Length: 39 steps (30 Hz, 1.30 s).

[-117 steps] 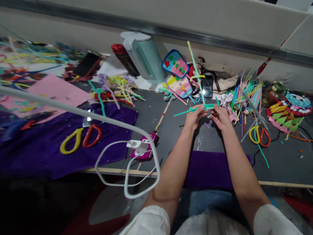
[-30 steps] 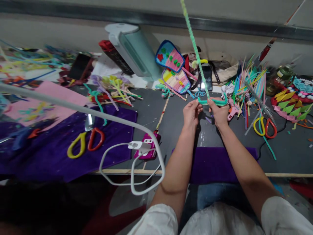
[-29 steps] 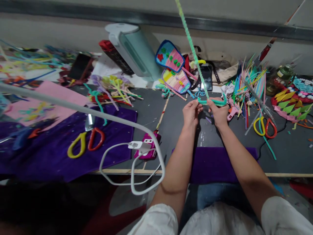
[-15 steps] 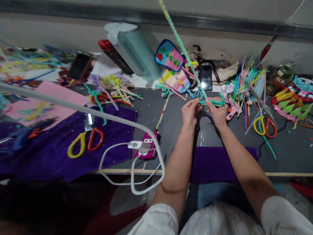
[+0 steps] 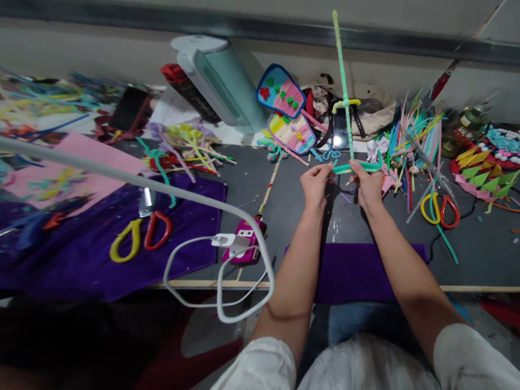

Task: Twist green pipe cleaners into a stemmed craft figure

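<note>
Both hands hold a green pipe-cleaner piece (image 5: 343,168) above the dark table. My left hand (image 5: 317,187) pinches its left end. Closed round its right part is my right hand (image 5: 369,184), at the foot of a long fuzzy stem (image 5: 344,81) that stands up, green below and yellow at the tip. A short yellow pipe cleaner (image 5: 353,102) crosses the stem partway up. Beneath my forearms lies a purple cloth (image 5: 353,271). A pink glue gun (image 5: 390,181) is just right of my right hand, partly hidden by it.
Scissors (image 5: 440,211) and bundled pipe cleaners (image 5: 418,135) lie to the right. A white cable (image 5: 266,271) loops by a magenta socket box (image 5: 244,244) on the left. A tall pale-green jug (image 5: 227,86) leans at the back. More scissors (image 5: 140,235) rest on purple cloth.
The long stem has swung from leaning left to nearly upright, and its yellow tip has come into view. My right hand has shifted slightly right; the yellow crosspiece is now clear.
</note>
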Available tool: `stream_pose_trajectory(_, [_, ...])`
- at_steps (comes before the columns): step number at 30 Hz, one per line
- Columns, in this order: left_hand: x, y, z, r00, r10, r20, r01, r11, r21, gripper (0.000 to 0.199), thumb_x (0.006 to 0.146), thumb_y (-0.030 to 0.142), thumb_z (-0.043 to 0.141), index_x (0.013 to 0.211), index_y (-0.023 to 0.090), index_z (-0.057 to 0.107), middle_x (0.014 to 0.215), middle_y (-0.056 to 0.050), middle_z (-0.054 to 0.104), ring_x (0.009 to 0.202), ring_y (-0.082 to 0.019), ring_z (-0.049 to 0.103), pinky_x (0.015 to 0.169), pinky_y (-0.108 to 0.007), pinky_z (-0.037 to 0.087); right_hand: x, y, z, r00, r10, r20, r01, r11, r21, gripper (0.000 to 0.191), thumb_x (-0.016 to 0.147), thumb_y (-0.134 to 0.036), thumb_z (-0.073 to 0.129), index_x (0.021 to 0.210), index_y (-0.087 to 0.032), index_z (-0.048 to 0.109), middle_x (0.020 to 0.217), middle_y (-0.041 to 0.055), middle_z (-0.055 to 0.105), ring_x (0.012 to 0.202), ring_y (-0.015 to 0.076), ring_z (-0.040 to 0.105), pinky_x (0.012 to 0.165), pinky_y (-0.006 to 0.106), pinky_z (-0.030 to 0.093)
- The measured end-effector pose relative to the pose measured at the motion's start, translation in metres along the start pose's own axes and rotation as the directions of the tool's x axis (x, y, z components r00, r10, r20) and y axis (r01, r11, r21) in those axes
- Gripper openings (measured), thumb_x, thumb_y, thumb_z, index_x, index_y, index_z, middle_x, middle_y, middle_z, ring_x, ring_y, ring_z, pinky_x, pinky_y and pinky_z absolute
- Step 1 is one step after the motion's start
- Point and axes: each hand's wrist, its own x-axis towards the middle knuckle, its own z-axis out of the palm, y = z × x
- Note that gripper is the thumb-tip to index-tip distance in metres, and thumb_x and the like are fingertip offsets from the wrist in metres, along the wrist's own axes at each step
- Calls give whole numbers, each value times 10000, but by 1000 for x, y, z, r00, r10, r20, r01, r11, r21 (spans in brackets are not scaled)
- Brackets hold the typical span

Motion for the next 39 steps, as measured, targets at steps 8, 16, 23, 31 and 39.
stream_pose_trajectory(8, [6,-2,-2,987,-142,80,150,984,-96,306,540,338,875,656,141,672,531,28,561,514,-85,563,558,-219,524,4,-4,-4,994,109,-4,-109,994,12,224,603,-327,832,715,-192,692,606,-63,619,480,64,487,442,226,449])
stream_pose_trajectory(16, [5,2,-7,968,-139,210,166,979,-119,412,443,310,951,726,138,705,653,11,641,589,-88,600,634,-247,550,7,-7,-7,997,72,-33,-73,997,-22,261,605,-364,822,735,-188,679,565,-69,588,472,63,473,433,208,447])
stream_pose_trajectory(23, [5,2,-6,972,-130,197,155,981,-117,355,480,247,929,717,145,685,653,9,644,574,-94,606,628,-256,555,8,-5,-8,997,76,-16,-77,997,-21,280,593,-384,826,733,-192,679,577,-60,594,479,64,480,431,207,445])
stream_pose_trajectory(31, [2,2,-2,961,-233,152,259,948,-186,291,556,156,873,738,158,646,639,9,640,581,-103,617,667,-271,566,5,-8,-4,994,105,-28,-105,994,-18,318,559,-410,849,713,-196,671,527,-70,564,454,63,471,419,199,436])
stream_pose_trajectory(39, [4,-2,-3,936,-304,177,339,915,-218,358,586,124,867,862,185,647,667,37,613,552,-72,568,613,-231,546,5,-8,-6,990,143,-21,-142,989,35,240,581,-311,834,715,-186,679,563,-74,591,474,57,482,437,197,447])
